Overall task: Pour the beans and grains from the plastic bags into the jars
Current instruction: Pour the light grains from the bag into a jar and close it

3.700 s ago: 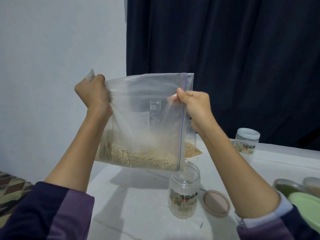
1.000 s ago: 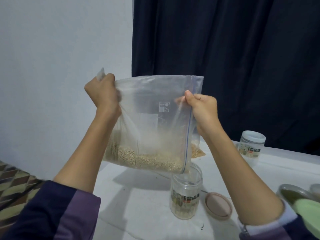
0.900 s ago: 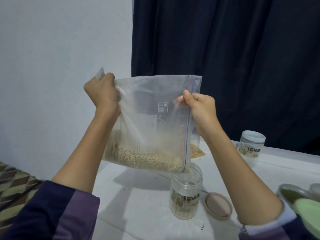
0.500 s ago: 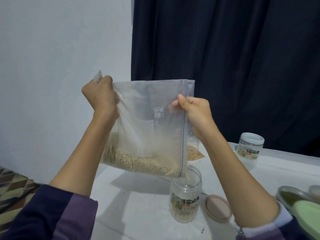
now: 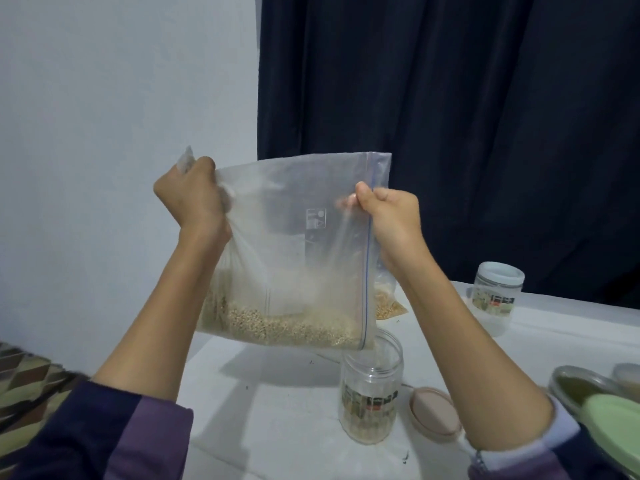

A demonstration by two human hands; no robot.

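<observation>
White tabletop [image 5: 277, 403] fills lower frame, w/ dark navy curtain [image 5: 485, 116] behind at upper right. Large clear plastic zip bag [image 5: 294, 258] held up mid-frame, turned sideways; pale tan grains [image 5: 277, 327] sit along its low edge. Bag's lower right corner hangs just above open clear plastic jar [image 5: 370, 393], lower centre, w/ thin grain layer at bottom. Left hand [image 5: 190, 199] clenched on bag's upper left corner. Right hand [image 5: 391, 213] pinches bag near blue zip line. Round beige lid [image 5: 434, 415] lies just right of jar. White-lidded clear jar [image 5: 497, 296] stands farther right, well apart.
</observation>
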